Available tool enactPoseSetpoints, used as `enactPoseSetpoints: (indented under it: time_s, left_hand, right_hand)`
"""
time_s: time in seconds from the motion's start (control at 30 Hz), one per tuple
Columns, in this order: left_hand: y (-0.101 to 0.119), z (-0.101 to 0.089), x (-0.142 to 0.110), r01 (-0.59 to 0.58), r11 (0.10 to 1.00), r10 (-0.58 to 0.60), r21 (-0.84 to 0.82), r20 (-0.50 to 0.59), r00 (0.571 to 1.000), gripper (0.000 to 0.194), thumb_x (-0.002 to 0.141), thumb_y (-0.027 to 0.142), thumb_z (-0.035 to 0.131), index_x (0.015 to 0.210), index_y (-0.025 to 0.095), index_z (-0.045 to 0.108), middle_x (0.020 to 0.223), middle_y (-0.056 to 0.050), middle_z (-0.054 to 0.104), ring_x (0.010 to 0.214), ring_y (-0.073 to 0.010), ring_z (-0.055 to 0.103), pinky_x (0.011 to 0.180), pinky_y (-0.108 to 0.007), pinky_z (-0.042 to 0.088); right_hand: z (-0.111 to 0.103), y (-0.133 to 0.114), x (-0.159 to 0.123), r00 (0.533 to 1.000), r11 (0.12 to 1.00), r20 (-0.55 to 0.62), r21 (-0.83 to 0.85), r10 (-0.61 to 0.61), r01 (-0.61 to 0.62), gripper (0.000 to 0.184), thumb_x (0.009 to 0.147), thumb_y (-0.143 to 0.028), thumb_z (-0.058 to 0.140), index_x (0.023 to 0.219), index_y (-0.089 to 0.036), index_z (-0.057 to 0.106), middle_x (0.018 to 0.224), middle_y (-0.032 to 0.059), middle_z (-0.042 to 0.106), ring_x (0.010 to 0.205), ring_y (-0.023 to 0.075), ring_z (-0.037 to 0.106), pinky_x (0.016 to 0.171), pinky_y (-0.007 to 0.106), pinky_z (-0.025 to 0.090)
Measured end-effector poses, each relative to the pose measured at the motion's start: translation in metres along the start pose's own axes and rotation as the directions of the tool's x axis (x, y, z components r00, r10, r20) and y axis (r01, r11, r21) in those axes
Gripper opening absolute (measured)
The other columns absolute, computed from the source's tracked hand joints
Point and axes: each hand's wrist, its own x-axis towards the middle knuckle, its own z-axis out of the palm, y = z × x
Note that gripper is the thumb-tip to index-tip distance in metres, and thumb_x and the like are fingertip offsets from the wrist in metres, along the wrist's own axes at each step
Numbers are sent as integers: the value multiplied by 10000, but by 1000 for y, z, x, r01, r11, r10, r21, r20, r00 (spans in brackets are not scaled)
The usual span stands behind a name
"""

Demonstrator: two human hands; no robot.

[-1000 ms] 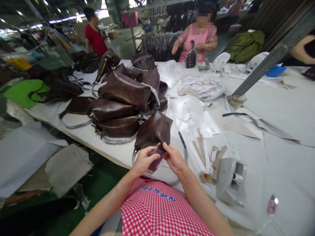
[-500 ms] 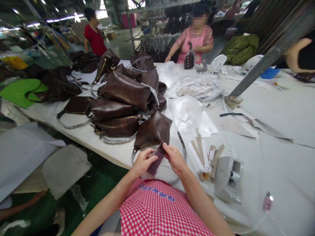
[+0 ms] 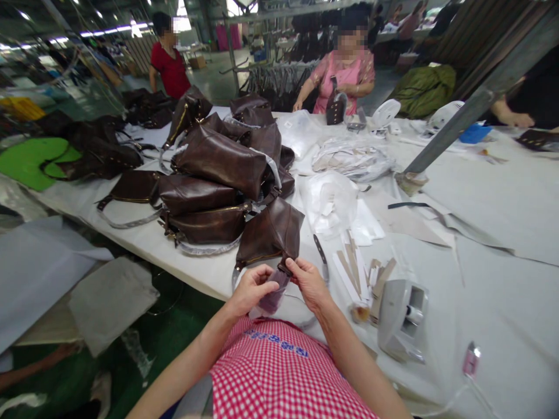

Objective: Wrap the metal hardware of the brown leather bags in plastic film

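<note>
A dark brown leather bag (image 3: 271,228) with a brass zipper lies at the near edge of the table, close in front of me. My left hand (image 3: 254,289) is closed on a purplish strip in clear plastic wrap (image 3: 272,297), thumb on top. My right hand (image 3: 307,281) pinches a short dark leather tab (image 3: 286,265) at the bag's near end, just above the wrapped strip. How strip and tab join is hidden by my fingers. A strap end with holes (image 3: 321,251) lies right of the bag.
Several brown leather bags (image 3: 220,160) are piled beyond, to the left. Right of them lie clear plastic bags (image 3: 327,203), paper strips (image 3: 349,267) and a grey tape dispenser (image 3: 402,320). A slanted metal post (image 3: 458,119) rises from the table. A co-worker in a pink apron (image 3: 343,75) stands opposite.
The leather tab in my right hand has turned up slightly, and the wrapped strip has shifted a little between my hands. The view has moved slightly.
</note>
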Motion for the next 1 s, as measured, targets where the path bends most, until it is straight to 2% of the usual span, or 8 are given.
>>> enactPoseSetpoints:
  time_s: [0.1, 0.3, 0.47, 0.57, 0.63, 0.7, 0.87, 1.0]
  left_hand:
    - [1, -4, 2, 25, 999, -25, 38, 10, 1000, 196, 672, 292, 711, 765, 135, 642, 700, 10, 610, 658, -115, 522, 642, -221, 383]
    - [5, -4, 5, 65, 994, -76, 87, 141, 987, 262, 730, 381, 669, 727, 119, 649, 663, 7, 581, 640, -111, 480, 632, -226, 359]
    - [6, 4, 5, 64, 995, -68, 79, 49, 996, 400, 714, 517, 681, 703, 127, 593, 623, 23, 519, 584, -91, 434, 571, -211, 339]
    - [7, 10, 8, 127, 992, -127, 4, -28, 991, 469, 722, 609, 633, 734, 149, 543, 622, 34, 490, 551, -85, 442, 535, -203, 349]
    - [9, 13, 10, 127, 992, -127, -3, -84, 988, 440, 744, 592, 615, 794, 161, 537, 637, 43, 487, 541, -79, 444, 519, -192, 347]
    - [14, 15, 13, 107, 993, -102, 49, -101, 990, 373, 761, 530, 617, 818, 169, 538, 627, 57, 464, 527, -69, 422, 497, -180, 324]
    - [21, 20, 17, 84, 975, -82, 207, -19, 996, 237, 801, 401, 567, 853, 170, 554, 605, 66, 438, 500, -68, 379, 471, -184, 295]
    - [18, 26, 22, -70, 937, 63, 342, 30, 998, 209, 817, 348, 549, 895, 161, 602, 753, 13, 558, 674, -113, 487, 618, -212, 387]
  right_hand:
    - [3, 0, 1, 999, 998, -4, -52, -35, 35, 380, 653, -551, 745, 669, -186, 640, 627, -20, 595, 617, 135, 495, 610, 260, 410]
    - [3, -3, -1, 997, 990, -12, -120, -73, 72, 383, 682, -550, 711, 630, -187, 603, 599, -28, 568, 603, 131, 469, 596, 258, 390]
    - [2, -3, 1, 991, 973, -25, -194, -133, 126, 368, 690, -546, 698, 681, -194, 591, 609, -24, 578, 591, 136, 480, 585, 264, 377]
    - [2, 0, 3, 976, 936, -82, -310, -200, 166, 397, 685, -565, 692, 627, -222, 503, 499, -68, 454, 494, 113, 378, 502, 256, 298]
    - [1, 1, 2, 965, 905, -108, -386, -237, 179, 406, 710, -567, 671, 619, -232, 460, 471, -85, 384, 467, 107, 326, 480, 257, 258]
    - [-2, 1, -2, 961, 882, -107, -434, -254, 184, 381, 744, -559, 641, 648, -235, 467, 484, -79, 400, 474, 115, 348, 492, 260, 269]
    - [-12, -2, -15, 954, 820, -47, -525, -297, 229, 295, 849, -509, 494, 751, -233, 527, 610, -28, 538, 580, 163, 483, 582, 286, 342]
    - [-16, -7, -22, 952, 761, -7, -603, -306, 240, 233, 852, -440, 489, 750, -237, 543, 624, -14, 567, 606, 181, 516, 599, 298, 341]
